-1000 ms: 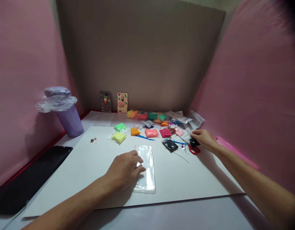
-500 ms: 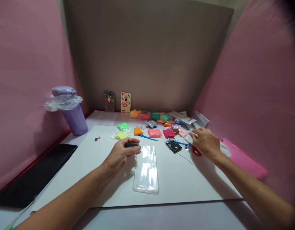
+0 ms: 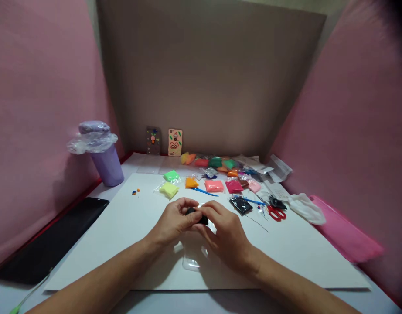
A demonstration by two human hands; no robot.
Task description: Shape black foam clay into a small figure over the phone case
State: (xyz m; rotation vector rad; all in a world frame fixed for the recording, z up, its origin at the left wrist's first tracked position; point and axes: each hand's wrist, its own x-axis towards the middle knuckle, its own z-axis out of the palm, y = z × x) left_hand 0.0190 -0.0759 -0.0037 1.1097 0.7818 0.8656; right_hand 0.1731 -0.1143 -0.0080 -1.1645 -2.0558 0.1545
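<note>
Both hands meet above the clear phone case (image 3: pixel 190 263) that lies on the white board. A small black lump of what looks like soft clay (image 3: pixel 202 220) is between their fingers. My left hand (image 3: pixel 171 223) pinches it from the left, thumb on top. My right hand (image 3: pixel 229 233) has its fingers closed on the lump's right side. The hands hide much of the phone case and part of the lump. A sealed packet of black clay (image 3: pixel 240 205) lies to the right, beyond my right hand.
Coloured clay packets (image 3: pixel 214 186) spread across the back of the board. Red-handled scissors (image 3: pixel 277 213) lie right, beside another black packet (image 3: pixel 277 203). A pink case (image 3: pixel 346 231) sits at the right edge, a black tray-like panel (image 3: pixel 53 240) at left. A purple bin (image 3: pixel 107 165) stands back left.
My right hand has come from near the scissors to the middle and joined my left hand on the black lump. A black packet now shows beside the scissors.
</note>
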